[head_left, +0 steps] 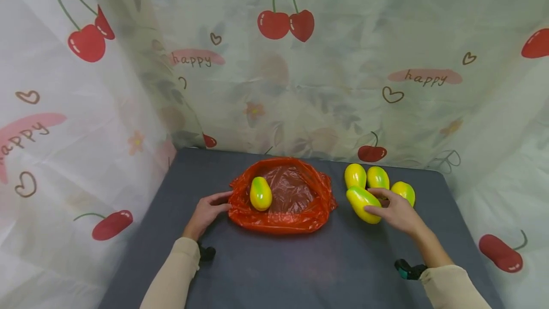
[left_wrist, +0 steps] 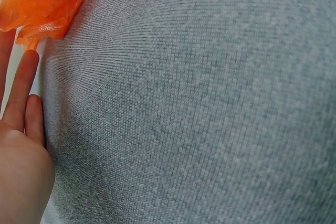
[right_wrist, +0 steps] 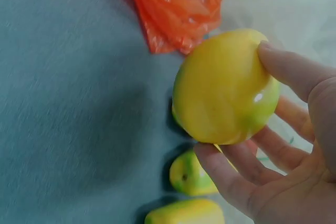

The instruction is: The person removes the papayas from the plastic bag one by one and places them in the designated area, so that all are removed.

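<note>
My right hand [head_left: 399,211] holds a yellow-green mango [head_left: 362,204] between thumb and fingers. In the right wrist view that mango [right_wrist: 226,87] appears raised off the table, with its shadow to the left. Three more mangoes lie close behind and beside the hand: one at the left [head_left: 355,175], one in the middle [head_left: 378,177], one at the right [head_left: 404,191]. A red plastic bag [head_left: 279,223] lies spread wide, its mouth facing up, with a single mango [head_left: 260,194] inside at its left. My left hand [head_left: 208,213] touches the bag's left edge, its visible fingers fairly straight.
The dark grey cloth-covered table [head_left: 291,271] ends at a patterned curtain [head_left: 274,85] behind, which also hangs along both sides. A black strap piece sits at the left wrist [head_left: 208,253], another at the right wrist [head_left: 409,269].
</note>
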{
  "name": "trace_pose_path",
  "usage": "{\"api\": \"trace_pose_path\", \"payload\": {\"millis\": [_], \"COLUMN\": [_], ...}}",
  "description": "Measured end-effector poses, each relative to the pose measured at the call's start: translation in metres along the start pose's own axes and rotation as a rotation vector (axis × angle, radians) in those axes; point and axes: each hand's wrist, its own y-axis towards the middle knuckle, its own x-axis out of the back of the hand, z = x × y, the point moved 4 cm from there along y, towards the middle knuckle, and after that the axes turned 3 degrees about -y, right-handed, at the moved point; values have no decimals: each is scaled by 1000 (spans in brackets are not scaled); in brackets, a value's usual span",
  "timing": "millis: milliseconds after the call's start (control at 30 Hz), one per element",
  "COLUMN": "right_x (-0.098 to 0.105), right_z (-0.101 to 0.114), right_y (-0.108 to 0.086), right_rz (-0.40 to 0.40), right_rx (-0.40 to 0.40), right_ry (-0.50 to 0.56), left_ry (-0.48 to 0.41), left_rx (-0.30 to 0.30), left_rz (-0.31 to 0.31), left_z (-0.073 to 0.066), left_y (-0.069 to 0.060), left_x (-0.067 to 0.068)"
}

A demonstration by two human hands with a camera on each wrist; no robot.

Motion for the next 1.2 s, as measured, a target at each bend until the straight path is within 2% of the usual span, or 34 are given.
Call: {"api": "trace_pose_path", "payload": {"millis": [233,500,733,933,1200], "right_x": [2,-7,-14,-16,-17], "right_z": [-23,-45,-54,-63,-69], "right_y": [-5,-4,-9,-13,-14], "right_rz": [-55,-104,-129,-143,-156], "right_rx": [-37,-41,-64,-76,-87], "right_ry": [-88,-100,-126,-147,-139], "left_ry": [4,1,9,26,23], "left_rx": [-6,-7,-5,13,1], "left_rz": [-3,11,15,21,12], "left_z": [0,2,-2,1,-1], "left_y": [0,2,-1,-1,0], "left_x": [0,-1,1,1,1]}}
